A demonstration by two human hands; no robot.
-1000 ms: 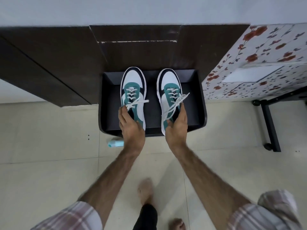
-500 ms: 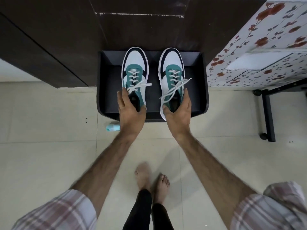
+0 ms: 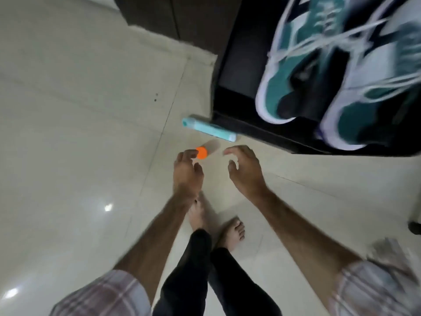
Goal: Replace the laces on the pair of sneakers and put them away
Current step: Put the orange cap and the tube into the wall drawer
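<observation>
Resting sneakers (image 3: 337,71) (labels unreadable), laced.

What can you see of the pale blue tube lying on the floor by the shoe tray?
The pale blue tube is a slim, light turquoise cylinder, plastic by the look of it, with a flat whitish end toward the left. It lies on its side on the cream tiled floor, slanting along the front edge of the black shoe tray; whether it touches that edge cannot be told. Any label is too blurred to read. Neither hand touches it; an orange ball sits just below it.
</observation>
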